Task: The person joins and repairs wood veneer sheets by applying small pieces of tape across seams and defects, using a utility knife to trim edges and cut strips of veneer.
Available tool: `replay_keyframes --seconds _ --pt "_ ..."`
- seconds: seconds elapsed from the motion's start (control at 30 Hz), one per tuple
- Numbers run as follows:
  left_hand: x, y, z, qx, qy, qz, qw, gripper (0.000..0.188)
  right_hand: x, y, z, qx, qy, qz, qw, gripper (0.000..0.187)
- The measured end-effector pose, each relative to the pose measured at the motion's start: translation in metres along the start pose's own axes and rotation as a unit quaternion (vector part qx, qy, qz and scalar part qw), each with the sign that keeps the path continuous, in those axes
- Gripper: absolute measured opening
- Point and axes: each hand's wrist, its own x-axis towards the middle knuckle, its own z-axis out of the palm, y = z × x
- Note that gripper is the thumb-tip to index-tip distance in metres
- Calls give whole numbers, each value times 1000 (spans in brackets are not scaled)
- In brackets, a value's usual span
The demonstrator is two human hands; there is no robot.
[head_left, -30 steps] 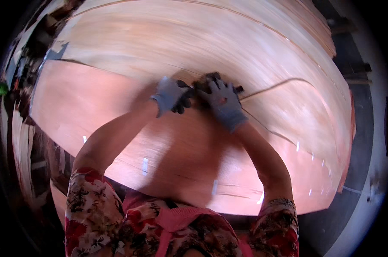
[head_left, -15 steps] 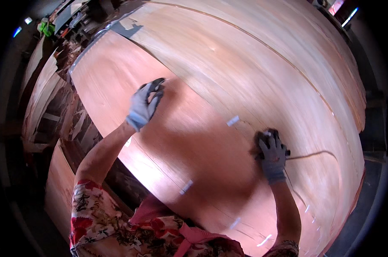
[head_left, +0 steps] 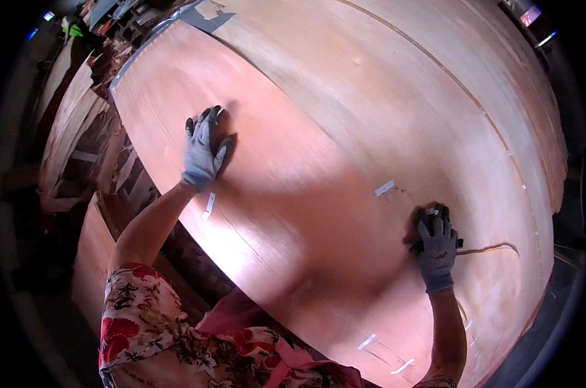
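Observation:
My left hand (head_left: 203, 152), in a grey glove with dark fingertips, rests on a reddish wood veneer sheet (head_left: 273, 213) with its fingers stretched and thumb apart. A small white piece (head_left: 221, 112) shows at its fingertips. My right hand (head_left: 437, 249), also gloved, lies further right by the seam between the reddish sheet and a paler veneer sheet (head_left: 383, 97). Its fingers curl over a small dark object, of which a black end (head_left: 459, 243) sticks out; the glove hides the rest. A white tape strip (head_left: 384, 188) lies across the seam between my hands.
More tape strips (head_left: 366, 342) stick to the reddish sheet near me, and another (head_left: 208, 205) lies by my left wrist. A long split (head_left: 487, 249) runs right of my right hand. Torn veneer scraps (head_left: 73, 136) are heaped beyond the left edge.
My left hand has moved left and its fingers have straightened and spread. My right hand has shifted right in the picture, along with the sheets, still curled over the dark object.

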Motion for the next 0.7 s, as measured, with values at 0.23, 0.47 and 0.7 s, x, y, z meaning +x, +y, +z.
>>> replay_keyframes --seconds 0.23,0.47,0.7 --pt "2 -3 -9 -24 31 13 999 73 -14 -45 -37 48 244 -18 968 50" --pt "7 -7 -12 -133 23 -5 991 77 7 -174 -94 434 -54 163 884 46" --pt "141 -115 6 -128 38 -27 991 95 114 -255 -135 485 -44 -6 873 31"
